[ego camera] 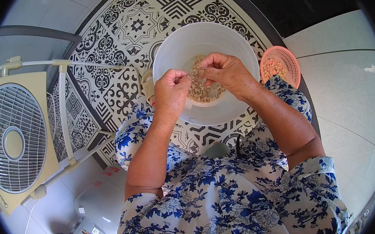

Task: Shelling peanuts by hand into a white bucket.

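Observation:
My left hand (173,85) is above a white translucent plastic tub (169,49), its thumb and index fingertip brought together. Facing it, my right hand (225,74) hovers over the same tub with thumb and forefinger close to each other. Anything between the fingertips of either hand is too small to make out. Pale brown husks or shell pieces (204,94) cover part of the tub's bottom. Both hands hide some of them.
A pink perforated plastic basket (292,64) holding small pinkish and yellowish pieces (273,69) stands right of the tub. At the left is a cream box fan (14,140) in a tubular frame (64,116). Patterned tile flooring (114,63) lies under the tub.

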{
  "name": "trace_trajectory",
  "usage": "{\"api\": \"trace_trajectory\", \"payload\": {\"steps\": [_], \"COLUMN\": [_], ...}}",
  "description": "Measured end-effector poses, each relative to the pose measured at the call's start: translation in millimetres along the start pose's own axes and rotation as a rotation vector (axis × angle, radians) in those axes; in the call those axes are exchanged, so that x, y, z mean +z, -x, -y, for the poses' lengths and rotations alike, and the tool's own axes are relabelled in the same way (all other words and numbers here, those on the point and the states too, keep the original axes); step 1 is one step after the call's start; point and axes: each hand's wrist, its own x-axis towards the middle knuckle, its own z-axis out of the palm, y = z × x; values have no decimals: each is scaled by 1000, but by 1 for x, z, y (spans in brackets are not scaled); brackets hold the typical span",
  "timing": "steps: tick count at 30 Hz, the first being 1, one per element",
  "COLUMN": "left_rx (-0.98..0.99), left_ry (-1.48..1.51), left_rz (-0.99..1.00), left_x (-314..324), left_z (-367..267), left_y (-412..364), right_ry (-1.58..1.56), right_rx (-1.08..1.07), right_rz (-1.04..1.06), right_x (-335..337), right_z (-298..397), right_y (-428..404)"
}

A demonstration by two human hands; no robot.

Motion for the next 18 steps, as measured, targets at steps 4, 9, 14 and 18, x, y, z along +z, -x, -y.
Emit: {"api": "trace_trajectory", "payload": {"steps": [4,9,14,18], "left_rx": [158,184,151,93], "left_ry": [-306,-707,-660,-504], "left_rz": [-2,125,46,128], "left_x": [0,5,9,4], "left_z": [12,10,16,24], "left_y": [-4,-10,-17,-20], "right_ry": [-8,90,103,98], "right_rx": [-9,59,10,13], "right_rz": [-24,-50,-81,-76], "right_x": [-2,-2,-3,-1], "right_z": [-2,-8,-13,-9], "right_y": [-1,-5,-8,-7]}}
